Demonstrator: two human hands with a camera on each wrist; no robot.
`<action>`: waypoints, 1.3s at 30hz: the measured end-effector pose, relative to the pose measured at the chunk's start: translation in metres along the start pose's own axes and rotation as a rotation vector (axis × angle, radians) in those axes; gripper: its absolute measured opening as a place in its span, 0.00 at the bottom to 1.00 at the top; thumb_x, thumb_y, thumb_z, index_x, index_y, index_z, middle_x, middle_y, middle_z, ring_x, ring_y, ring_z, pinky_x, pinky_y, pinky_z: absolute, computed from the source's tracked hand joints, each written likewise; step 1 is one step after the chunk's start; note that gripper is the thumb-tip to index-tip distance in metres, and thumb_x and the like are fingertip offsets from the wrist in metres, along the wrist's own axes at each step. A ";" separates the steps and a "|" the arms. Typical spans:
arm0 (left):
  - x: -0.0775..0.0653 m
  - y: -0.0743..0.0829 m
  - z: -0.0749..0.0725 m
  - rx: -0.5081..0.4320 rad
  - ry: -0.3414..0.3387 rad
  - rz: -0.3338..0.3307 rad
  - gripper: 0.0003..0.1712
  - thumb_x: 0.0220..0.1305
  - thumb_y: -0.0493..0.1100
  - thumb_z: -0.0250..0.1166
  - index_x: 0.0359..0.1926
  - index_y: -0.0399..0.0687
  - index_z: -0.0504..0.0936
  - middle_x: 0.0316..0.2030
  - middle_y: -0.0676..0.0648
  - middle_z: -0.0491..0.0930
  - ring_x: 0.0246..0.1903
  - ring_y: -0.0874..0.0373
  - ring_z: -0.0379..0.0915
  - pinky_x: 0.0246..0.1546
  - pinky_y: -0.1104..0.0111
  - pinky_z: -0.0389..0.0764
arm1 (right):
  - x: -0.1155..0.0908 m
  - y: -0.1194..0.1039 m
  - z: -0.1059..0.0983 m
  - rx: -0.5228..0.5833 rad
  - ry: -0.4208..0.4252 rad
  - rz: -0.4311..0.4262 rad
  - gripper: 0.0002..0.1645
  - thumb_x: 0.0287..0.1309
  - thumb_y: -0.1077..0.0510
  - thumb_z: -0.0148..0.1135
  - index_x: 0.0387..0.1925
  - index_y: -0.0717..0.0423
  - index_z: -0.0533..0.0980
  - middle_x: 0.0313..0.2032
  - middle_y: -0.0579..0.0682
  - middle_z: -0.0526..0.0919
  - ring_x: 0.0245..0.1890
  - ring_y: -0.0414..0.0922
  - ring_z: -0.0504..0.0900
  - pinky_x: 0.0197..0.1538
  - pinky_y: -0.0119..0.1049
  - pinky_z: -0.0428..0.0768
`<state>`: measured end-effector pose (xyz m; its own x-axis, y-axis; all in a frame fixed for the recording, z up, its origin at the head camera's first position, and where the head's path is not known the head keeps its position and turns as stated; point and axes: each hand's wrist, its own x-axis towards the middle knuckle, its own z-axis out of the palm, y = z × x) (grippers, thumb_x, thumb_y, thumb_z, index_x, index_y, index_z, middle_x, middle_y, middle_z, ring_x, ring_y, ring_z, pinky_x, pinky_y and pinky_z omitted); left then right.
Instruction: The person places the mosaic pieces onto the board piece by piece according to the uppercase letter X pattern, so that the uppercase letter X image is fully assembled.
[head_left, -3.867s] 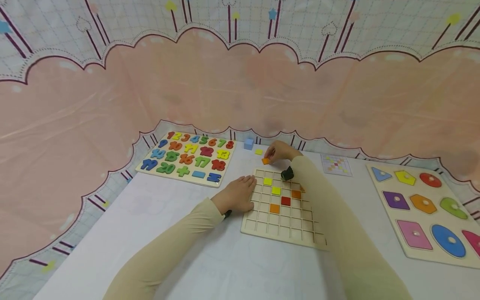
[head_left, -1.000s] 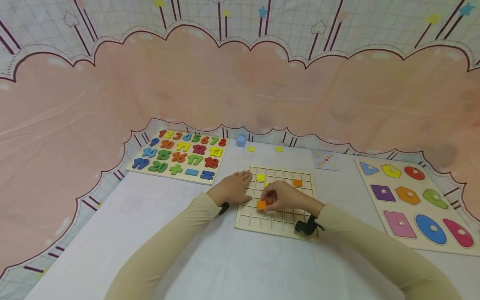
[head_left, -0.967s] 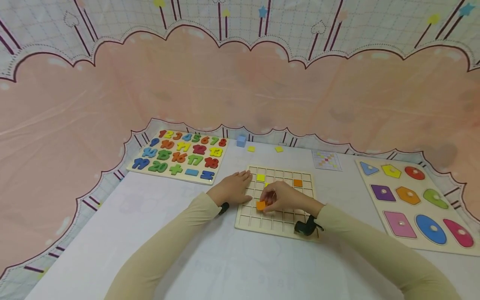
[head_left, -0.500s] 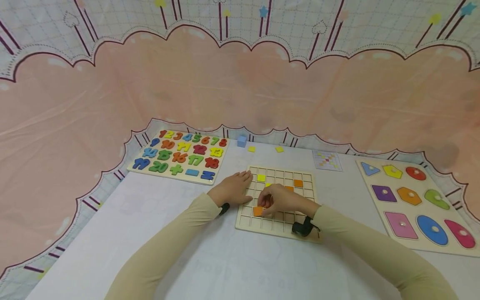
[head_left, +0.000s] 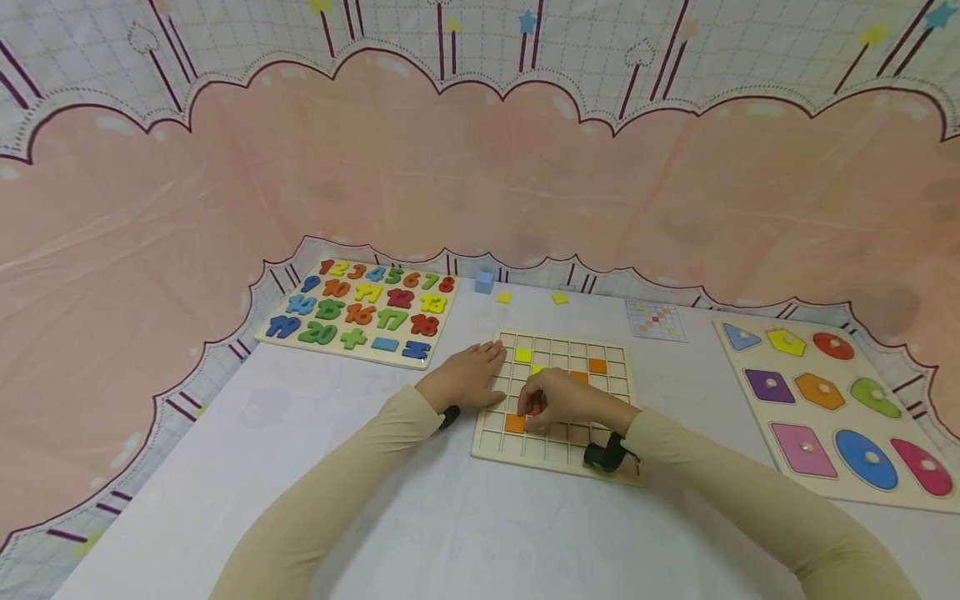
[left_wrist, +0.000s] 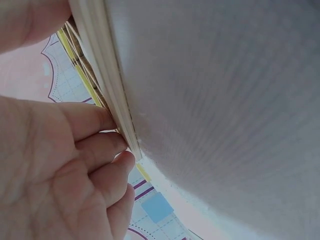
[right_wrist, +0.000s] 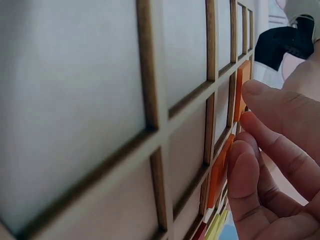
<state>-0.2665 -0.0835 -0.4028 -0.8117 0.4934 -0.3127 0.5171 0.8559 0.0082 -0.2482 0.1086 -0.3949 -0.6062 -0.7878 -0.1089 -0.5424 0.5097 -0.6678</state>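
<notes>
My left hand (head_left: 468, 377) lies with straight fingers against the left edge of a wooden grid board (head_left: 555, 454). Its fingertips touch the board's edge (left_wrist: 112, 85) in the left wrist view. Over the board's lower left, my right hand (head_left: 562, 396) has thumb and index fingertips on an orange square tile (head_left: 514, 423), which looks flat in its cell. Another orange tile (right_wrist: 219, 172) and a red tile (right_wrist: 200, 232) show beside the fingers in the right wrist view. A yellow tile (head_left: 522, 356) and two more orange tiles (head_left: 597, 366) sit farther up the grid.
Behind the board lie two loose yellow tiles (head_left: 560, 298) and a blue block (head_left: 483, 282). A pattern card (head_left: 656, 321) is at the back right. A number puzzle (head_left: 360, 313) stands left, a shape puzzle (head_left: 825, 408) right.
My right hand has brought the orange tile from behind the board to a lower-left cell. Over the last second it shifted slightly nearer and the tile settled flat. My left hand stayed put.
</notes>
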 end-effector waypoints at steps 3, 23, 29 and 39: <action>0.000 0.000 0.000 0.003 0.002 -0.001 0.44 0.65 0.59 0.54 0.72 0.41 0.50 0.73 0.44 0.48 0.74 0.53 0.43 0.74 0.63 0.48 | 0.000 0.000 -0.001 0.010 -0.002 -0.005 0.06 0.47 0.62 0.70 0.30 0.57 0.82 0.27 0.46 0.82 0.24 0.32 0.73 0.30 0.24 0.77; 0.003 -0.001 0.002 -0.001 -0.008 -0.009 0.45 0.65 0.61 0.52 0.73 0.42 0.49 0.74 0.45 0.47 0.74 0.53 0.41 0.74 0.63 0.46 | -0.010 0.019 -0.045 0.142 0.049 0.038 0.14 0.49 0.65 0.68 0.40 0.66 0.80 0.36 0.58 0.85 0.35 0.40 0.81 0.41 0.29 0.82; 0.004 -0.002 0.003 -0.011 -0.021 -0.014 0.45 0.65 0.61 0.52 0.73 0.43 0.48 0.74 0.45 0.46 0.74 0.54 0.40 0.74 0.63 0.46 | -0.005 0.034 -0.064 0.187 0.115 0.075 0.17 0.52 0.63 0.66 0.44 0.66 0.79 0.43 0.61 0.83 0.38 0.43 0.81 0.46 0.29 0.82; 0.001 -0.001 0.002 -0.018 -0.010 -0.004 0.44 0.65 0.60 0.52 0.73 0.42 0.48 0.74 0.45 0.46 0.74 0.53 0.41 0.74 0.63 0.46 | 0.012 0.062 -0.091 0.238 0.239 0.168 0.20 0.56 0.62 0.63 0.50 0.68 0.76 0.49 0.65 0.80 0.44 0.46 0.81 0.51 0.34 0.81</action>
<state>-0.2670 -0.0846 -0.4048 -0.8106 0.4887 -0.3226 0.5089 0.8605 0.0246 -0.3418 0.1624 -0.3711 -0.8091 -0.5829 -0.0752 -0.2904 0.5078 -0.8111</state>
